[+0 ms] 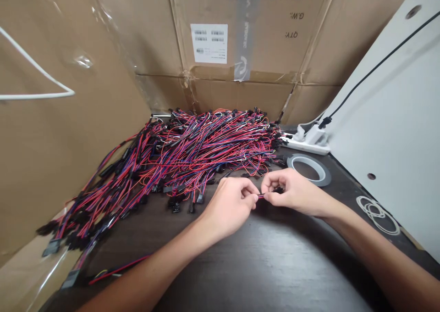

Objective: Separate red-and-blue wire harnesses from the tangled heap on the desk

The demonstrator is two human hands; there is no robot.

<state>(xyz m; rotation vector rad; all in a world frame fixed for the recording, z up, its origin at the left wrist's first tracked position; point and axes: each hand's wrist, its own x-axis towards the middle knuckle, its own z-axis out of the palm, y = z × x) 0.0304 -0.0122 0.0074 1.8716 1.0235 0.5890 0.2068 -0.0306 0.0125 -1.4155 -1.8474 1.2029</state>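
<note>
My left hand [231, 206] and my right hand [292, 192] meet over the dark table, fingertips almost touching. Both are closed in a pinch on a thin wire harness [261, 196], of which a short red and dark stretch shows between them. Something black, perhaps its connector, peeks out by my right fingers; most of the harness is hidden. Just beyond the hands lies a large heap of similar wire harnesses [213, 142], red, blue and black with black plugs. Under my left forearm a few loose red and blue wires [120, 269] rest on the table.
A roll of grey tape [323, 176] lies behind my right hand. Behind it stands a white power strip [302, 144] with plugs in it. A coiled pale cord [378, 215] is at the right, beside a white panel [395, 119]. Cardboard boxes [268, 50] wall the back and left.
</note>
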